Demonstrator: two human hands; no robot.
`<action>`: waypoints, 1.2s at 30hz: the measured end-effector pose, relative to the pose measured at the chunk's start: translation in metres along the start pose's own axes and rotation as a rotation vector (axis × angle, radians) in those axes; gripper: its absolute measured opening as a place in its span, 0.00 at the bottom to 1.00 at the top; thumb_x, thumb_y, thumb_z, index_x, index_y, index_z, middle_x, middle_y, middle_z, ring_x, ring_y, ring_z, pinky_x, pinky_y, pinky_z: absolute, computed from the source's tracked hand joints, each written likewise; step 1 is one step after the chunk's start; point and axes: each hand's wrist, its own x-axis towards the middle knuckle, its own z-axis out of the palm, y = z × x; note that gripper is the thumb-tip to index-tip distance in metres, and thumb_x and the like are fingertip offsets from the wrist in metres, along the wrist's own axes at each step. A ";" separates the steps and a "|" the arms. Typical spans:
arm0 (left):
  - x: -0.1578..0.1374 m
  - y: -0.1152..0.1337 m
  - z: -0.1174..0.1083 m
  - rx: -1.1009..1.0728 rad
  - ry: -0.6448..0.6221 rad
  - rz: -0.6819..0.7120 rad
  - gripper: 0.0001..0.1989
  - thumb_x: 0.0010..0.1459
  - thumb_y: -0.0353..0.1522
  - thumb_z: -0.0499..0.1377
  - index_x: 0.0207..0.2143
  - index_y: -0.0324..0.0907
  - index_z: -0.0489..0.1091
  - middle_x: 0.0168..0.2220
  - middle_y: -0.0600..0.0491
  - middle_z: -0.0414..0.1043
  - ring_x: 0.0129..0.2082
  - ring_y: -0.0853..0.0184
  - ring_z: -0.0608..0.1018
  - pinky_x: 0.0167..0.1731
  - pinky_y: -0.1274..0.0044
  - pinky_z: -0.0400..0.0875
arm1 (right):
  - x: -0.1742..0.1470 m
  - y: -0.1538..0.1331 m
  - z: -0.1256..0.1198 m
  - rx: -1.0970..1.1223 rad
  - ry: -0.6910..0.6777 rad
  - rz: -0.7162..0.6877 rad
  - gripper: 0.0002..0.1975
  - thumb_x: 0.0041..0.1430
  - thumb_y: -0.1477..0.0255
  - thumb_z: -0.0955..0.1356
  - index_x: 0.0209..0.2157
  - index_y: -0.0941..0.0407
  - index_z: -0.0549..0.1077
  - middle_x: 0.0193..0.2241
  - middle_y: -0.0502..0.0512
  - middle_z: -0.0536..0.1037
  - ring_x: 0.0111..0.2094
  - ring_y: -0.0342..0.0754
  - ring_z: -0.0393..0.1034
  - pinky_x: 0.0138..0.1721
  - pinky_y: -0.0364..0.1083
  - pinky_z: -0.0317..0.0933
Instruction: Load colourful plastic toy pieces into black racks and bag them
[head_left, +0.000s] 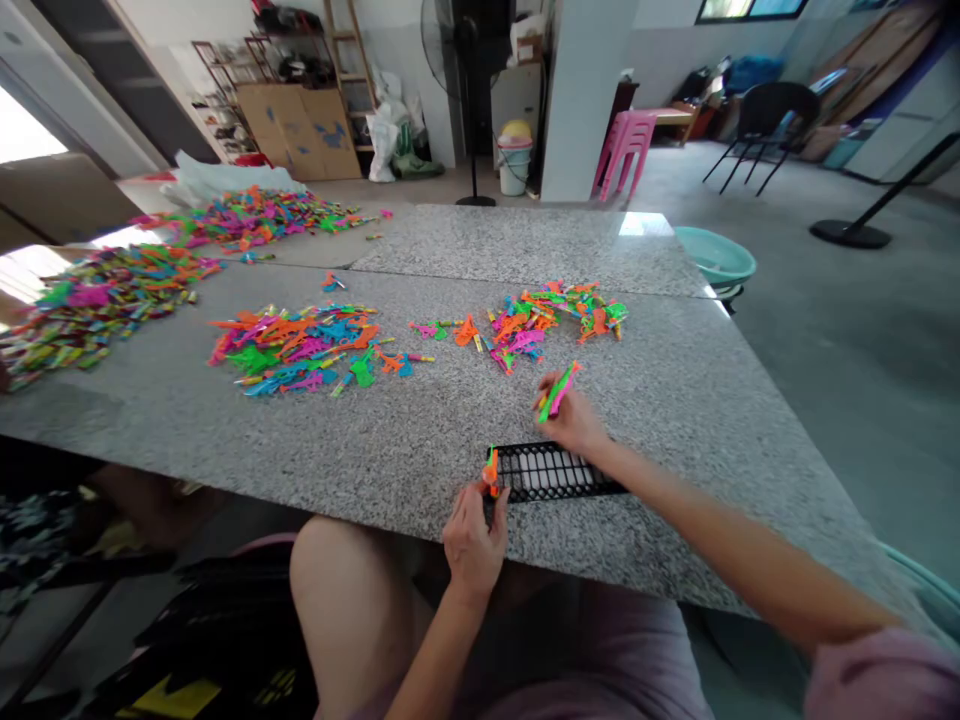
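A black plastic grid tray (570, 492) lies near the table's front edge, with pale patches showing through its openings. My left hand (474, 540) is at the tray's left end, its fingers closed on an orange toy (491, 470) with a little green at its top. Above the tray's far edge, my right hand (574, 420) grips a green and pink toy (559, 392); whether it is one piece or two pressed together I cannot tell. Beyond that hand lies a loose pile of similar bright plastic toys (525, 325), some shaped like pistols.
Another toy pile (300, 345) sits left of centre on the speckled stone table (405, 450). Bigger heaps (105, 300) cover the far left, beside a person's partly visible limb. A turquoise basin (716, 255) stands off the table's right edge. Behind are a fan (466, 90) and pink stools (630, 145).
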 end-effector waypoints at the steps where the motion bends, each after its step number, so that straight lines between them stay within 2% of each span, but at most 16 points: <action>1: 0.001 -0.001 -0.002 -0.004 -0.026 0.007 0.10 0.63 0.35 0.60 0.44 0.39 0.71 0.35 0.47 0.77 0.37 0.61 0.81 0.38 0.73 0.75 | -0.017 -0.007 0.012 0.117 -0.004 0.074 0.15 0.53 0.79 0.64 0.45 0.57 0.66 0.33 0.52 0.75 0.30 0.45 0.70 0.34 0.43 0.65; 3: 0.003 -0.003 -0.006 -0.019 -0.077 0.019 0.10 0.63 0.36 0.59 0.44 0.40 0.72 0.37 0.47 0.78 0.39 0.61 0.81 0.40 0.72 0.76 | -0.039 -0.021 0.033 0.267 -0.017 0.147 0.13 0.52 0.78 0.65 0.41 0.56 0.67 0.31 0.50 0.75 0.30 0.44 0.70 0.33 0.43 0.65; 5: 0.005 -0.004 -0.010 -0.036 -0.116 0.020 0.10 0.64 0.36 0.57 0.44 0.41 0.73 0.39 0.47 0.78 0.40 0.61 0.81 0.41 0.72 0.76 | -0.046 -0.031 0.042 0.342 -0.014 0.187 0.09 0.50 0.77 0.65 0.36 0.55 0.67 0.30 0.49 0.75 0.31 0.45 0.71 0.34 0.42 0.65; 9: 0.008 -0.003 -0.015 -0.061 -0.144 0.004 0.08 0.64 0.35 0.58 0.41 0.42 0.74 0.39 0.48 0.80 0.38 0.62 0.82 0.39 0.73 0.76 | -0.042 -0.038 0.035 0.381 -0.031 0.236 0.09 0.47 0.79 0.66 0.33 0.55 0.67 0.29 0.48 0.75 0.30 0.44 0.70 0.34 0.42 0.64; 15: 0.011 -0.001 -0.016 -0.083 -0.143 0.013 0.08 0.64 0.34 0.58 0.40 0.41 0.75 0.37 0.48 0.80 0.36 0.63 0.82 0.38 0.74 0.76 | -0.033 -0.047 0.033 0.275 -0.016 0.220 0.08 0.48 0.80 0.66 0.32 0.57 0.71 0.29 0.52 0.77 0.29 0.45 0.71 0.33 0.42 0.63; 19: 0.011 0.000 -0.016 -0.065 -0.137 0.014 0.08 0.64 0.34 0.58 0.40 0.40 0.74 0.37 0.47 0.80 0.36 0.63 0.82 0.37 0.74 0.76 | -0.016 -0.059 0.037 0.110 -0.145 0.147 0.06 0.51 0.76 0.69 0.33 0.57 0.75 0.31 0.53 0.79 0.32 0.48 0.73 0.35 0.43 0.62; 22: 0.009 0.001 -0.015 -0.054 -0.127 0.009 0.08 0.64 0.33 0.57 0.41 0.40 0.74 0.37 0.48 0.79 0.36 0.63 0.82 0.37 0.74 0.76 | -0.008 -0.068 0.037 -0.074 -0.253 0.156 0.05 0.52 0.74 0.70 0.33 0.57 0.76 0.28 0.53 0.79 0.32 0.49 0.73 0.34 0.43 0.60; 29: 0.004 0.000 -0.011 -0.074 -0.096 0.005 0.09 0.64 0.34 0.57 0.41 0.40 0.75 0.38 0.46 0.79 0.37 0.62 0.82 0.38 0.73 0.76 | -0.011 -0.086 0.040 -0.316 -0.323 0.114 0.08 0.58 0.76 0.65 0.34 0.56 0.77 0.32 0.58 0.79 0.34 0.50 0.73 0.35 0.44 0.62; 32: 0.003 -0.002 -0.011 -0.080 -0.083 0.020 0.09 0.64 0.34 0.58 0.42 0.41 0.75 0.38 0.47 0.79 0.37 0.62 0.82 0.38 0.74 0.77 | 0.002 -0.079 0.036 -0.282 -0.418 0.062 0.06 0.56 0.76 0.67 0.32 0.56 0.77 0.33 0.57 0.78 0.36 0.50 0.73 0.36 0.44 0.64; 34: 0.003 -0.003 -0.011 -0.078 -0.066 0.033 0.08 0.64 0.34 0.58 0.42 0.40 0.74 0.38 0.47 0.79 0.38 0.62 0.82 0.38 0.74 0.77 | 0.021 -0.067 0.028 -0.210 -0.477 -0.025 0.08 0.52 0.78 0.71 0.36 0.56 0.77 0.38 0.55 0.78 0.39 0.49 0.72 0.40 0.44 0.65; 36: 0.002 -0.003 -0.010 -0.068 -0.046 0.043 0.08 0.64 0.33 0.58 0.43 0.40 0.74 0.38 0.47 0.79 0.38 0.62 0.82 0.38 0.74 0.77 | 0.043 -0.056 0.022 -0.219 -0.384 -0.040 0.16 0.52 0.78 0.72 0.44 0.56 0.75 0.46 0.56 0.76 0.44 0.49 0.71 0.46 0.45 0.65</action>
